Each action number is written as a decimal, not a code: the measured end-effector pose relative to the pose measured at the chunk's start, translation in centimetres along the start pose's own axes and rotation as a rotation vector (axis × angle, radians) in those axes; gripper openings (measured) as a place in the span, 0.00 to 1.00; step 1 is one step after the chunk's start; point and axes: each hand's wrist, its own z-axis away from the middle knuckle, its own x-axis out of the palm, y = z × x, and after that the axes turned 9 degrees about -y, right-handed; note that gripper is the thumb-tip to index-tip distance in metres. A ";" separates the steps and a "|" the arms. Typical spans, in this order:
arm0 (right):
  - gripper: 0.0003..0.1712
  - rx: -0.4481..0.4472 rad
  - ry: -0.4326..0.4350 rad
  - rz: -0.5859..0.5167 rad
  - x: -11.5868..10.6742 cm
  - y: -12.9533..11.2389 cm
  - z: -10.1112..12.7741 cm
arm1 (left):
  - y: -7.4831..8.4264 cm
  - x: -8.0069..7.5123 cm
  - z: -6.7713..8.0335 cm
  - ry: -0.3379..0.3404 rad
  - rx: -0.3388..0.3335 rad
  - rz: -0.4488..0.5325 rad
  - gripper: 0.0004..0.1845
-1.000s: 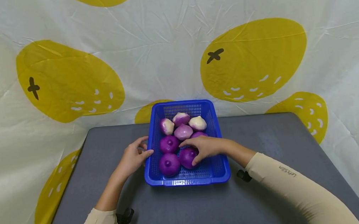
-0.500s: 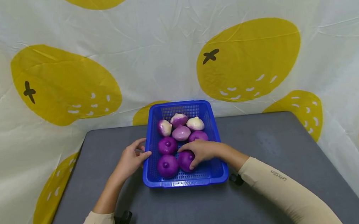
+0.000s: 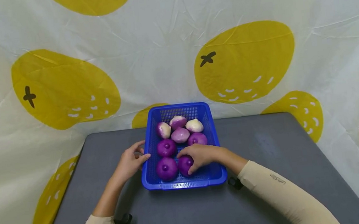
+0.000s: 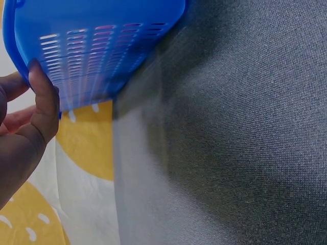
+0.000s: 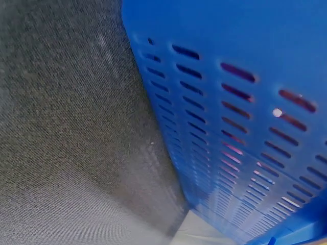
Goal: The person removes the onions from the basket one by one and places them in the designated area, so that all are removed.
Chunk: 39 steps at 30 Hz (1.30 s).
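Note:
A blue plastic basket (image 3: pixel 186 185) with slotted walls holds several purple onions, standing in the middle of the table. My right hand (image 3: pixel 201 156) reaches over its right wall and grips a dark purple onion (image 3: pixel 185 166) near the front, thumb and fingers curled round it. Left of that onion lies another dark one (image 3: pixel 166 169). Further back are paler onions (image 3: pixel 180 135), some with white tops (image 3: pixel 194 125). My left hand (image 3: pixel 130 161) pinches the basket's left rim, the thumb (image 4: pixel 45 97) over its edge. The right wrist view shows only the basket's outer wall (image 5: pixel 245 127), not the hand.
A dark grey cloth-covered table (image 3: pixel 255 205) lies beneath the basket. Behind it hangs a white curtain (image 3: pixel 162 56) printed with large yellow fruit shapes, close to the basket's back end.
My right hand has shifted slightly toward the basket's front with the onion, uncovering more of a purple onion behind it. The left hand stays at the rim. The head view has shifted a little.

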 end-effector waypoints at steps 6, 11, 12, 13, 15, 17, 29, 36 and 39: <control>0.37 0.012 0.044 -0.033 -0.3 -0.3 0.8 | -0.2 0.1 0.0 -0.004 -0.003 0.012 0.32; 0.35 -0.034 0.108 -0.090 -1.0 -0.5 1.5 | -0.3 0.1 0.1 -0.005 -0.007 0.025 0.31; 0.34 -0.041 0.119 -0.095 -1.0 -0.5 1.6 | -0.3 0.0 0.1 -0.005 -0.007 0.027 0.31; 0.34 -0.049 0.132 -0.100 -1.1 -0.4 1.7 | -0.3 0.1 0.1 -0.005 -0.006 0.030 0.32; 0.34 -0.061 0.154 -0.110 -1.2 -0.3 1.8 | -0.3 0.1 0.1 -0.006 -0.004 0.033 0.32; 0.34 -0.079 0.177 -0.119 -1.2 -0.1 1.9 | -0.4 0.1 0.1 -0.003 -0.003 0.037 0.32; 0.39 -0.050 0.341 -0.225 -3.1 0.2 3.8 | -0.5 0.1 0.3 -0.006 0.008 0.042 0.31; 0.36 -0.052 0.452 -0.298 -4.7 1.0 5.5 | -0.4 0.0 0.1 -0.007 0.018 0.038 0.31; 0.37 -0.021 0.483 -0.328 -5.3 1.2 6.4 | -0.3 0.0 0.0 -0.011 0.019 0.033 0.32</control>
